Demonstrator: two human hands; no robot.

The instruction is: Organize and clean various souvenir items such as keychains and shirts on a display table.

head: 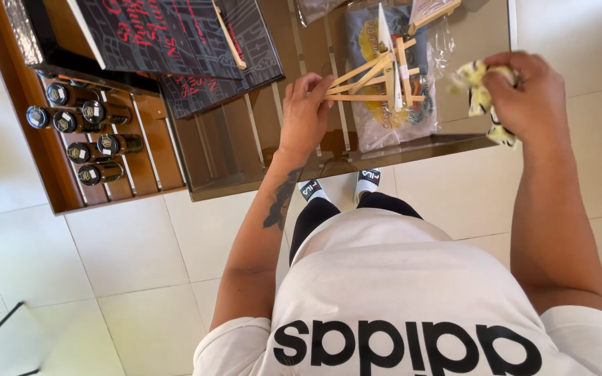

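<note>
Left grip: fingers closed narrowly on the leg ends of a small wooden easel, which lies on its side on the glass surface. Right grip: closed in a loose fist around a crumpled cloth, pale yellow with dark marks, held in the air just right of the easel and over the surface's near edge.

Judgement on handling: the easel is made of thin light slats with a hinged leg; it looks easy to twist or fold. A pinch near the joint where the legs meet would give better control than one at the leg tips, and it should be lifted level. The cloth is soft and limp; a tail hangs below the fist and could snag.

Just beyond the left grip, under the easel, lies a flat item in a clear, crinkled plastic bag, glossy and slippery by the look of it. Left of the left grip, dark printed boards lean over a wooden frame. Further left, a slatted wooden rack holds dark bottles on their sides, caps facing outward. Below the grips is a pale tiled floor.
</note>
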